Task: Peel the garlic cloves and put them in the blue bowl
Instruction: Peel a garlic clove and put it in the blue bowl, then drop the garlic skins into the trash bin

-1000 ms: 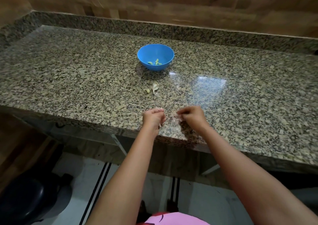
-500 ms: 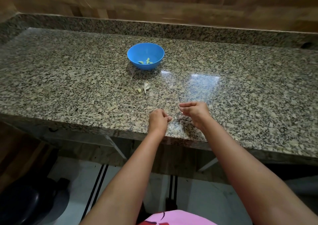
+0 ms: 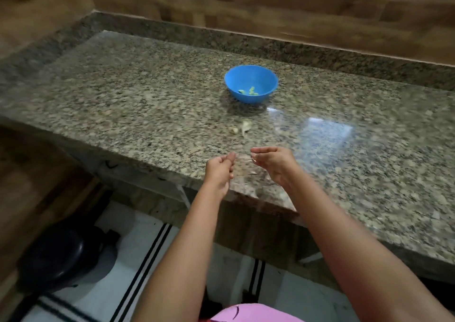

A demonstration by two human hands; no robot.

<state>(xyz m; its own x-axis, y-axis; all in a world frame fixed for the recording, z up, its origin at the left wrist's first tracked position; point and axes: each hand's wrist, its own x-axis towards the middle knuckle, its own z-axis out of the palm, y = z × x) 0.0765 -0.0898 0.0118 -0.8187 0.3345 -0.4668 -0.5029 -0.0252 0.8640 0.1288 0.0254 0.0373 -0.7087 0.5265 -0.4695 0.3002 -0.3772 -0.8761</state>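
- Garlic is hard to make out at the hands: the left hand [image 3: 219,168] has its fingers curled with the tips pinched together, perhaps on a small clove, but blur hides what, so I cannot tell whether it holds anything.
- Right hand [image 3: 272,163], just beside the left over the near edge of the counter [image 3: 147,115], is cupped with curled fingers; a pale sliver shows at its fingertips, maybe a bit of skin, too blurred to be sure.
- Half a second ago the hands were almost touching, working one piece together; now they have drawn a little apart and lifted. I judge that a skin has just come away, so a peeled clove may be ready for the bowl.
- Pale flecks, likely skins, lie on the counter under and between the hands.
- Beyond the hands, between them and the bowl, lie unpeeled pieces [image 3: 242,128], unmoved, so more work remains.
- Farthest, straight ahead of the hands, the bowl [image 3: 251,75] holds a few peeled cloves [image 3: 250,91], as it did before.
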